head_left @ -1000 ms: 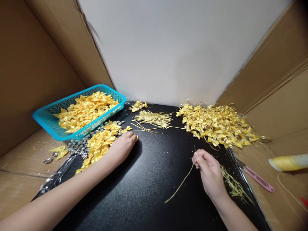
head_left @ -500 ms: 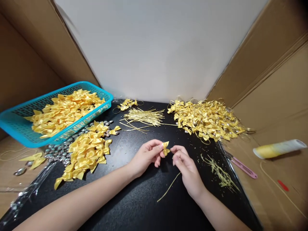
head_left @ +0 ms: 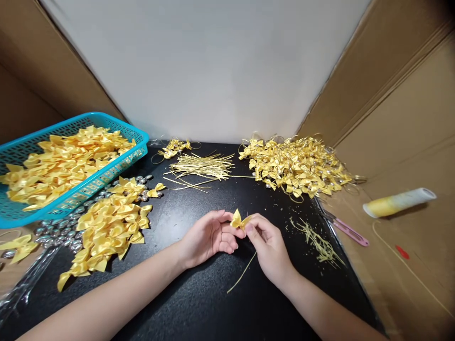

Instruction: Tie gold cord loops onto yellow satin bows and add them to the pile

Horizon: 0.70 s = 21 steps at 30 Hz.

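A small yellow ribbon bow point(head_left: 240, 220) is pinched by its right side between the thumb and fingers of my right hand point(head_left: 270, 246). My left hand point(head_left: 212, 237) is turned palm up with its fingers loosely apart, and its fingertips are right beside the bow; whether they touch it I cannot tell. Below my right hand trails a thin gold cord point(head_left: 241, 275), its upper end hidden behind the fingers. Left of my hands lies a heap of loose yellow bows point(head_left: 106, 227) next to silver oval beads point(head_left: 59, 229).
A blue basket point(head_left: 73, 201) full of bows stands at left. Cut gold cords point(head_left: 202, 166) lie at the back, with finished bows with loops point(head_left: 295, 166) to their right. Cord scraps point(head_left: 320, 244), a pink cutter point(head_left: 350, 232) and a yellow-white tube point(head_left: 400, 201) sit at right.
The bow has passed from my left hand's pinch to my right hand's. My left fingers have opened, palm turned up. The view has shifted slightly to the right.
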### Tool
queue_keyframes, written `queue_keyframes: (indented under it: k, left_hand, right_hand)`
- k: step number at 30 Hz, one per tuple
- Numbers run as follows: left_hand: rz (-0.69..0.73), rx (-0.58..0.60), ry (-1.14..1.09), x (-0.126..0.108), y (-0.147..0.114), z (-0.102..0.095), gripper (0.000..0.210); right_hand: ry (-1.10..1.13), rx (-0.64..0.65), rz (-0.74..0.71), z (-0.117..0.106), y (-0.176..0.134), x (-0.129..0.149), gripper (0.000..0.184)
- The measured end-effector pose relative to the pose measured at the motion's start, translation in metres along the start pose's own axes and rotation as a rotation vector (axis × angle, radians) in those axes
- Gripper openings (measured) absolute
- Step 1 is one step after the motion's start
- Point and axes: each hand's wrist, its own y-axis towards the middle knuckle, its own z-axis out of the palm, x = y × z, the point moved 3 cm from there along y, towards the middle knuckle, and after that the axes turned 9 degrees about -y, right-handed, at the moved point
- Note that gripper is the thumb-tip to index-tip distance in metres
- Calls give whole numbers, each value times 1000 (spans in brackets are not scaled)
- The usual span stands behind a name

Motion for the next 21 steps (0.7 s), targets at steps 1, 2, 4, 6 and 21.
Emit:
queue_keyframes:
  k: [1,2,4,6,21]
  left_hand:
    - [-17,2,4,0,0,1,35]
    - [-25,-3,21,0,-1,1,33]
    - [-25,-18,65,0,-2,3,26]
    - [-33,-14,83,0,-3,4,24]
    - [123,-27,95,-3,-6,-1,21]
  right_hand:
    - [-53,0,-41,-1,-1,1,25]
    - [-105,3,-87,-2,-1,3,24]
    - [-195,9,-181,-4,-2,8,23]
    - [-269,1,-263,-5,-1,12,23]
    - [-485,-72,-532,-17,-3,14,18]
